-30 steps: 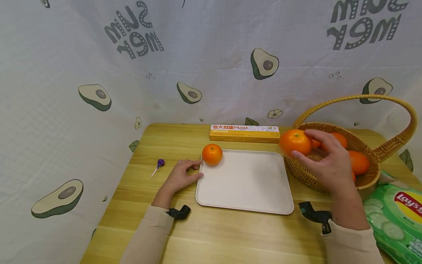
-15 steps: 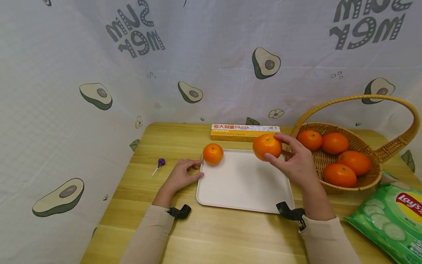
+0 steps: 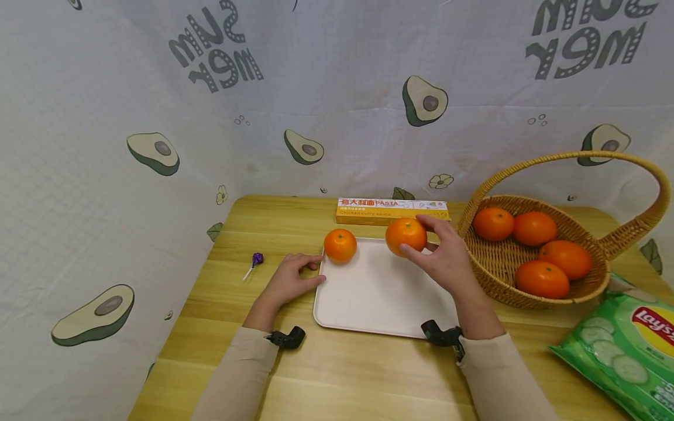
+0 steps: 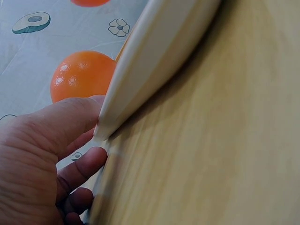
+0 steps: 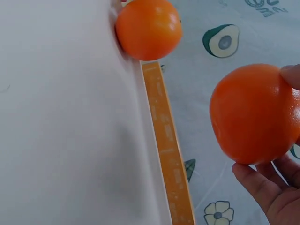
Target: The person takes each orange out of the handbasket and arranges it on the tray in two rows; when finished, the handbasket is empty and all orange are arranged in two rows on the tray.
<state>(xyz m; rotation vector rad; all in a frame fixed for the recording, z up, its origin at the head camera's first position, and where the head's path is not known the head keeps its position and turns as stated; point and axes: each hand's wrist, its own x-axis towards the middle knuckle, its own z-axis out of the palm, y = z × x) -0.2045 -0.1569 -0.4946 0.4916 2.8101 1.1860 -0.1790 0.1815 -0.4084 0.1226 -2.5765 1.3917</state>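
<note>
A round orange (image 3: 406,236) is held between the thumb and fingers of my right hand (image 3: 444,254), above the back of the white tray (image 3: 379,304). In the right wrist view, the held orange (image 5: 253,114) appears apart from the tray. My left hand (image 3: 289,283) holds the tray's left edge; in the left wrist view, the thumb of this hand (image 4: 56,136) lies against the tray rim (image 4: 140,70), other fingers curled below. Another orange (image 3: 340,245) sits in the tray's back left corner, close to my left fingertips.
A wicker basket (image 3: 495,275) with a tall handle holds several oranges at the right. Behind the tray lies a pasta box (image 3: 368,213). A green chip bag (image 3: 626,345) lies at the front right, and a purple lollipop (image 3: 257,259) lies left of the tray on the wooden table (image 3: 337,380).
My right hand has carried the orange leftward from over the basket to above the tray, lowering it slightly. The left hand and the orange in the tray's corner have stayed in place.
</note>
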